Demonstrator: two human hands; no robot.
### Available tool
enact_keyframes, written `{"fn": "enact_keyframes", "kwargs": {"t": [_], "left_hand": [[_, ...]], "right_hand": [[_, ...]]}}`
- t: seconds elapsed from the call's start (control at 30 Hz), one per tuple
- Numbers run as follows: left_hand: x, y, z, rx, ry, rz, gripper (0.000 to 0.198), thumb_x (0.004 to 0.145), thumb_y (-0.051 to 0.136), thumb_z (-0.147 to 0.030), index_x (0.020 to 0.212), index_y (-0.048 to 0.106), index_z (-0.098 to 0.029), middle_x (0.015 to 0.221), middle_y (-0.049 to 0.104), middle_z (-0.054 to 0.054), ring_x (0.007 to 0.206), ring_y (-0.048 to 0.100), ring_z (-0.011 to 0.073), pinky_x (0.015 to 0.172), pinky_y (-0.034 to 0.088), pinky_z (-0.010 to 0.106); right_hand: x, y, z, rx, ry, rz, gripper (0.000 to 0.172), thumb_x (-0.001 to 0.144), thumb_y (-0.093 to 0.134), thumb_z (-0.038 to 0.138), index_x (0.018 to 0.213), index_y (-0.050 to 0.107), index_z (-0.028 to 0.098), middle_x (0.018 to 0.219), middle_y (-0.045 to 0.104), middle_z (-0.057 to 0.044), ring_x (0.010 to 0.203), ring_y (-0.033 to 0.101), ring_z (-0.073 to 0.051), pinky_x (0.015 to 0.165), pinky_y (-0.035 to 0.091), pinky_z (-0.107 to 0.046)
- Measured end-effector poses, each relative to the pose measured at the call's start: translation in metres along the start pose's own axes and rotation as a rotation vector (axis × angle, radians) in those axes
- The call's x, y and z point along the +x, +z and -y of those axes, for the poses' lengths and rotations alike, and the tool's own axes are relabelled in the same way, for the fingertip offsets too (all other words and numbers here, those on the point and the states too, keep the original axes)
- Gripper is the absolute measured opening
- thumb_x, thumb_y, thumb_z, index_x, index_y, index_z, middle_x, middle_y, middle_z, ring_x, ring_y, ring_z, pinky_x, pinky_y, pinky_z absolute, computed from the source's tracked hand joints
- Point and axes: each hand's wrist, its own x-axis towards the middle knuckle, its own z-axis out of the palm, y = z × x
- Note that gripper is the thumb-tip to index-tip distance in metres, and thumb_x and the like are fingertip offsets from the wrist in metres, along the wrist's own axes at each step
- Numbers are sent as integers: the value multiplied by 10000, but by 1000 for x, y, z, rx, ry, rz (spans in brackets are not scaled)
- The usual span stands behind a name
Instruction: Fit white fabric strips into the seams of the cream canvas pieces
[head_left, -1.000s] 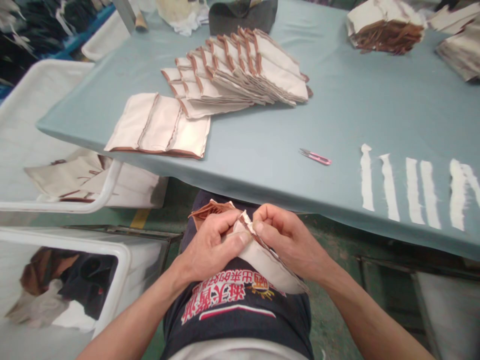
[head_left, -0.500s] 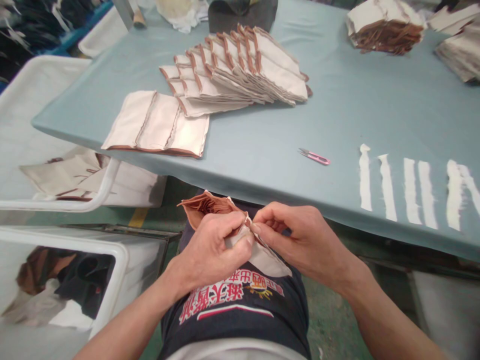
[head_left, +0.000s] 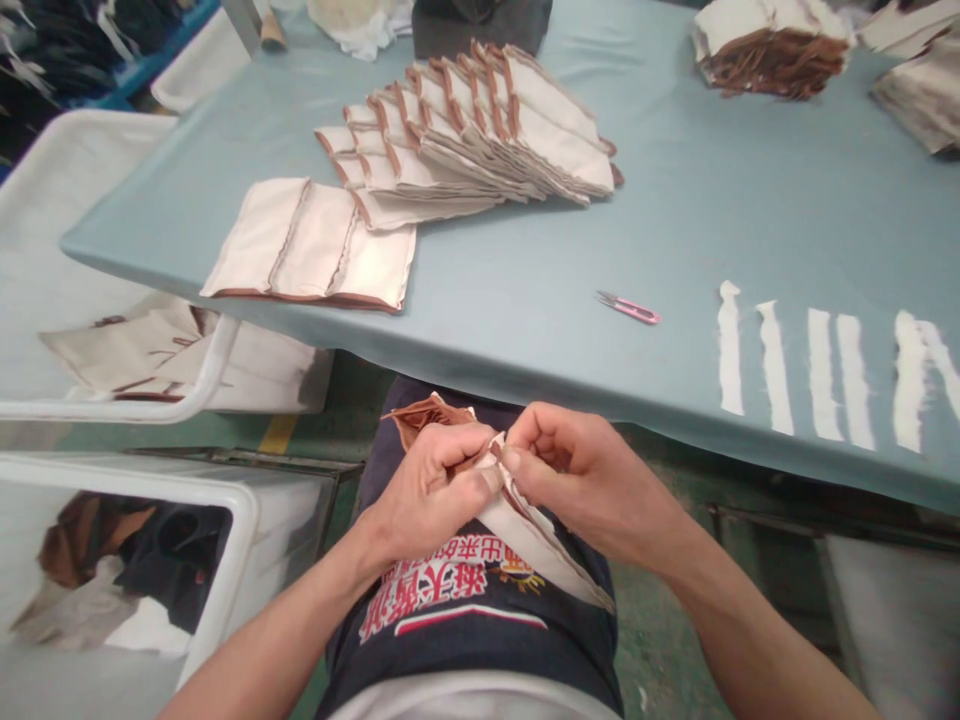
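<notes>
Both of my hands work over my lap, below the table edge. My left hand (head_left: 431, 490) is closed in a pinch on a cream fabric piece with brown trim (head_left: 536, 545); the brown lining bunches out above its fingers. My right hand (head_left: 581, 475) pinches the same piece from the right, thumb tips nearly touching. The loose end of the fabric hangs down across my dark printed shirt. On the blue-grey table (head_left: 525, 290) ahead lie one flat cream pouch piece (head_left: 311, 245), a fanned row of the same pieces (head_left: 480, 135) and pink thread snips (head_left: 628, 308).
More stacks of cream and brown pieces (head_left: 772, 45) sit at the table's far right. White strips (head_left: 825, 375) mark the table's right side. White plastic bins (head_left: 112, 330) stand at my left, holding fabric pieces and dark scraps.
My hands stay pinched on the fabric piece and have shifted slightly; the bunched brown lining has dropped lower and the loose cream end hangs further down to the right.
</notes>
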Motion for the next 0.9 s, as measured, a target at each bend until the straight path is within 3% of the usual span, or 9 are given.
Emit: {"fn": "enact_keyframes", "kwargs": {"t": [0.23,0.4,0.6,0.7,0.9], "left_hand": [[-2,-14,-11,266,21,115,287,903,441,-251,634,350,-208,609,332,-42,588,324,117,579,261,294],[-3,-13,-17,391,5,133,278,885,429,-194,628,322,-208,586,327,-53,572,314,115,577,235,300],[-5,2,-10,499,1,-42,236,855,390,-199,629,327,-219,608,398,-30,596,356,139,617,230,327],[-6,6,-1,309,-39,-72,250,856,396,-229,618,320,-226,590,353,-40,577,330,134,592,237,316],[-11,9,20,-149,-76,-45,260,914,462,-296,675,438,-196,665,426,-22,616,365,136,574,303,285]], "right_hand": [[-4,-1,2,-164,-86,-46,156,870,552,243,720,576,210,596,588,35,525,481,-105,481,324,-229],[-10,0,-2,-348,-170,-76,166,890,552,190,727,564,216,589,589,33,513,490,-109,502,291,-245],[-9,10,-8,-476,-214,-180,150,866,543,152,739,522,229,605,585,20,533,517,-131,535,291,-261],[-7,13,-7,-351,-138,-176,139,832,553,154,726,510,232,611,590,21,538,513,-130,534,302,-257],[-3,10,-5,155,73,32,150,865,567,270,730,519,227,590,516,59,513,417,-102,462,298,-223]]}}
